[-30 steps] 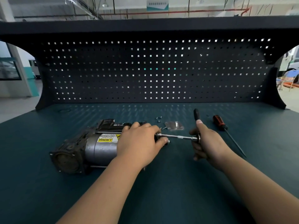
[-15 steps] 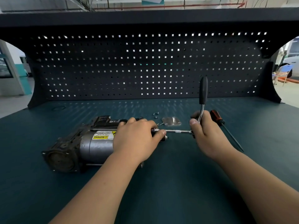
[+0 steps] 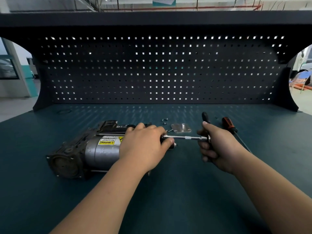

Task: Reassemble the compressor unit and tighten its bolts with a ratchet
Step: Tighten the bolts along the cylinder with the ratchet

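Compressor (image 3: pixel 94 149) lies on its side on the bench (image 3: pixel 168 200), left of centre, with its flanged round end nearest you and its yellow warning label facing up. Your left hand (image 3: pixel 143 146) is curled over its right end and grips it, so the body stretches away to the left from under your palm. Your thumb tip sits just below the point where the extension (image 3: pixel 184 137) meets the unit. Your right hand (image 3: pixel 217 147) is clenched round the ratchet (image 3: pixel 205 116) at its head, and the black handle points away from you past your thumb. The extension runs level between your two hands. Just behind it lie a small metal plate (image 3: pixel 180 128) and a few loose screws (image 3: pixel 164 120). A screwdriver (image 3: pixel 228 124) lies just right of your right hand.
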The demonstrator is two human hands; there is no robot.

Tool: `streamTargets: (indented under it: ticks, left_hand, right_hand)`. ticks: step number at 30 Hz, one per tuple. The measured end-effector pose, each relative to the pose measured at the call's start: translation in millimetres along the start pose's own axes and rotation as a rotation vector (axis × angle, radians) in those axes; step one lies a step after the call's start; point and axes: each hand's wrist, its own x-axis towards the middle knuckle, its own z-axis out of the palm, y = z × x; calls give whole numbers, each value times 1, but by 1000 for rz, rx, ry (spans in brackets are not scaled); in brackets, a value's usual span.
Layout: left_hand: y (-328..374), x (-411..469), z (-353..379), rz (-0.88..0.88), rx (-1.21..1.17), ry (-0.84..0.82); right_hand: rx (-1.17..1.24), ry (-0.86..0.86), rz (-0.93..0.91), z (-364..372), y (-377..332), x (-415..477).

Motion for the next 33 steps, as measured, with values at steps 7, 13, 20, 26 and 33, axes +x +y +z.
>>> streamTargets:
  ticks: [7,13,20,26,33]
  left_hand:
    - [0,1,0,0,22,-7]
    - [-1,0,-1,7,12,-10]
    - [0,0,0,-5,8,-5]
    - [0,0,0,-13,7,-2]
    - [-2,-3,2,14,-4,26]
  right_hand:
    - [-95,-11,-147,-1,7,-2]
    - [-586,105,-564,-13,13,-8]
    - [-772,103,-718,-19,13,-11]
    - [-715,81,-740,-20,11,-12]
    - [-627,162,-501,-15,14,-9]
